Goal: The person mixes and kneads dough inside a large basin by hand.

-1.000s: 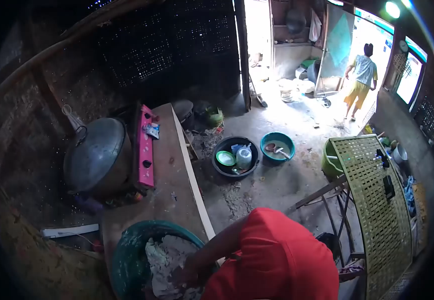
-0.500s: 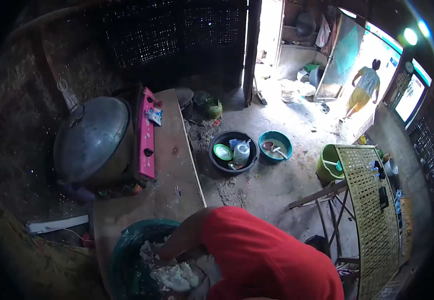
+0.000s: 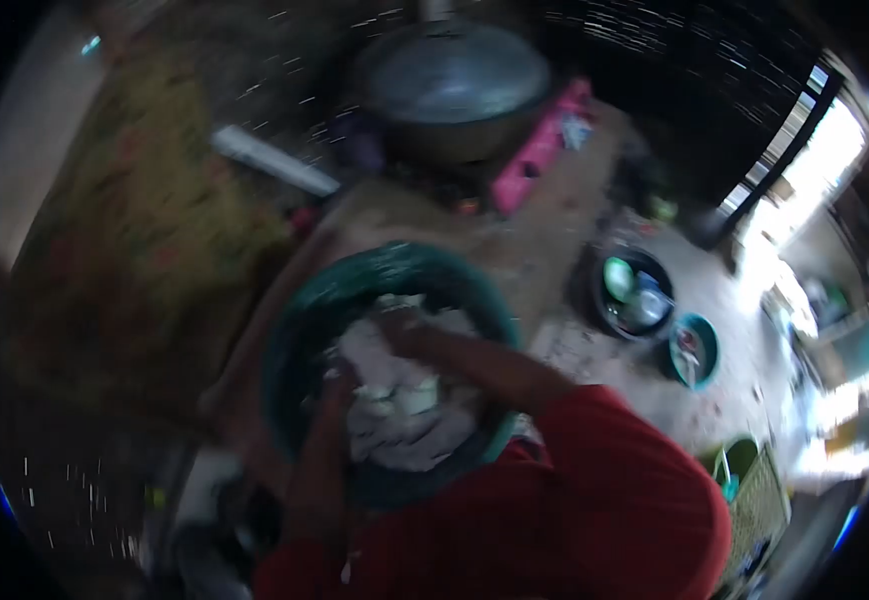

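Observation:
A green basin (image 3: 390,262) stands on a wooden table, with a pale, lumpy, dough-like mass (image 3: 420,430) inside it. Both of my arms, in red sleeves, reach into the basin. My right hand (image 3: 402,332) presses into the upper part of the mass. At the mass's left side is my left hand (image 3: 339,378), touching its edge. Motion blur and the mass hide the fingers of both hands, so their shape does not show.
Beyond the basin are a large lidded pot (image 3: 455,85) and a pink stove panel (image 3: 543,150) on the wooden table (image 3: 475,245). On the floor at right sit a dark basin (image 3: 605,315) of dishes, a teal basin (image 3: 712,355) and a green bucket (image 3: 743,455).
The view has swung left and down, bringing the green basin to the middle. My left hand has come into view. The person in the doorway is out of view.

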Demonstrator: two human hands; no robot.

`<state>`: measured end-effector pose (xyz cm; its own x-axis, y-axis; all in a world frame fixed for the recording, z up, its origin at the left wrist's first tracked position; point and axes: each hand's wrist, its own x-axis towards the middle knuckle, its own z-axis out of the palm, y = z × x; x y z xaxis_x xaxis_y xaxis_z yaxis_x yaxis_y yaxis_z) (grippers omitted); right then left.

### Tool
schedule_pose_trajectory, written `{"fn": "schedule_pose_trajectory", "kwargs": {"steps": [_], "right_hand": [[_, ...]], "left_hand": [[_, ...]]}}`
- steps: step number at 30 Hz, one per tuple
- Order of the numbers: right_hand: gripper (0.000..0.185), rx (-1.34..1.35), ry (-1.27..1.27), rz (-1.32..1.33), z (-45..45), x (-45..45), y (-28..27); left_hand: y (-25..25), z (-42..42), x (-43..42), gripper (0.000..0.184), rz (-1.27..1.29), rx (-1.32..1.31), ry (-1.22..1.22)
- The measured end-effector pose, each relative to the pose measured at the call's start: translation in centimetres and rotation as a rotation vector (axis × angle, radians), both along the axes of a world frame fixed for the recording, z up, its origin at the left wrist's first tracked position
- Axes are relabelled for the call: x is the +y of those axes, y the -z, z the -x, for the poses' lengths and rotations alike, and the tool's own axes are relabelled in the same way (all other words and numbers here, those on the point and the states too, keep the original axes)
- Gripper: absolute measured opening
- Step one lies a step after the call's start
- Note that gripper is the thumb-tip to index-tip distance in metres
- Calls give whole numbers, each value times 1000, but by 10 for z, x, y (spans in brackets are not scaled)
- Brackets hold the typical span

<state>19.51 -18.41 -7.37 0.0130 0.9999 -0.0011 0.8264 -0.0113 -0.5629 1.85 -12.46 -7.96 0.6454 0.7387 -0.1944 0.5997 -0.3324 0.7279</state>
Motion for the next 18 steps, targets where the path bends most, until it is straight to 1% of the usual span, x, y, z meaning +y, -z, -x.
{"fn": "schedule_pose_trajectory", "kwargs": {"steps": [1,2,3,4,5,6,7,8,9,10,11,12,13,15,16,17,18], "right_hand": [[55,-44,-137,3,-3,-25,-41],[70,-156,-190,10,-3,-31,-56],[70,-282,-242,16,8,-68,-76],[70,-407,-295,16,20,-104,-96],[70,-513,-321,-3,33,-124,-105],[70,-502,-361,10,46,-130,-97],[66,-429,-358,42,57,-138,-88],[62,-367,-348,70,65,-143,-83],[62,-378,-372,65,63,-152,-91],[57,-398,-403,75,63,-148,-101],[53,-416,-429,85,61,-143,-108],[45,-332,-460,-106,48,-152,-89],[45,-356,-468,-119,36,-155,-103],[46,-89,-417,265,18,-169,-155],[46,-85,-428,275,8,-170,-176],[58,-58,-430,476,-5,-160,-197],[71,-28,-431,685,-12,-150,-205]], "left_hand": [[-28,19,-5,30,105,-56,-31],[-58,37,0,30,187,-69,10],[-80,50,0,30,200,-19,143],[-102,60,0,29,165,90,339],[-131,62,9,28,160,313,651],[-102,62,32,27,75,181,581],[-72,60,55,27,-14,51,508],[-64,48,59,31,-77,57,351],[-58,24,53,35,-96,105,220],[-45,1,47,39,-83,143,140],[-31,-20,38,43,-37,181,99],[-20,-35,24,47,35,206,103],[-19,-45,8,51,100,209,125],[-40,-40,-26,60,244,125,212],[-55,-29,-43,65,333,33,265],[-72,-16,-60,69,410,-89,312],[-86,-2,-78,73,405,-134,331]]}}
